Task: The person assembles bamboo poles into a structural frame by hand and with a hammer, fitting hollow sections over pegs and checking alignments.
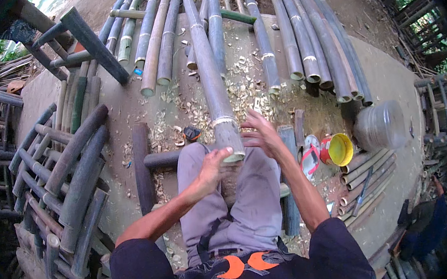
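A long grey-green bamboo pole [207,66] runs away from me, its near end between my knees. My left hand [214,166] is at that end from the left, thumb against the pole's rim and the other fingers curled low, partly hidden. Just right of the same end, my right hand [261,133] has its fingers apart; its fingertips come close to the pole, and I cannot tell whether they touch it. A pale node ring [224,121] circles the pole a little above both hands.
Several bamboo poles [309,50] lie fanned out ahead, among pale wood chips [244,78]. Bamboo frames [70,170] are stacked at left. On the right are a yellow-lined bucket [337,150], a clear plastic container [381,126], flip-flops [310,158] and short bamboo lengths [367,177].
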